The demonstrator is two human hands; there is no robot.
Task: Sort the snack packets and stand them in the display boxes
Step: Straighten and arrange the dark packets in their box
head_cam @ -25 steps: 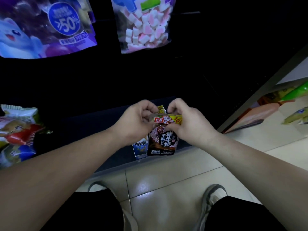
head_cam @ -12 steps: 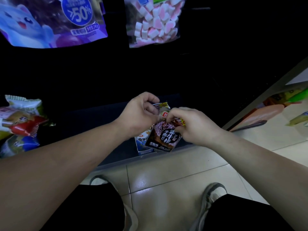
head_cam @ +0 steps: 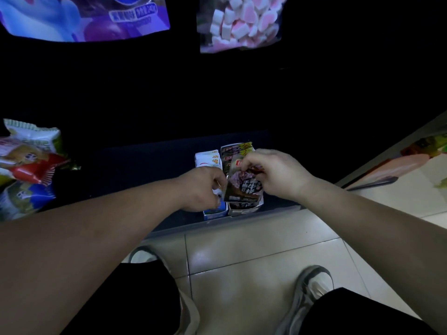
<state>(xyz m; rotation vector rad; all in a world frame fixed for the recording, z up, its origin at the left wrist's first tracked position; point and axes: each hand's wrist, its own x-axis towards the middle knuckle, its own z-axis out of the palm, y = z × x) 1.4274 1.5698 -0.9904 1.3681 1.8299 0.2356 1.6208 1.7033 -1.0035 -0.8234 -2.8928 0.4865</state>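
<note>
1. Slotting step: the right hand (head_cam: 273,175) pinches the dark snack packet (head_cam: 244,188) by its top, tilted over the dark display box (head_cam: 245,208).
2. The left hand (head_cam: 202,189) curls beside the packet; whether it holds anything is unclear.
3. The next move likely needs straightening, then lowering.

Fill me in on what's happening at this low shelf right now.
A person is stocking two small display boxes on a low dark shelf. The right hand pinches the top of a dark snack packet, tilted over the right-hand display box, where matching dark packets already stand at the back. The left hand, fingers curled, sits by the packet's left edge, over the blue and white box; whether it grips anything is unclear.
</note>
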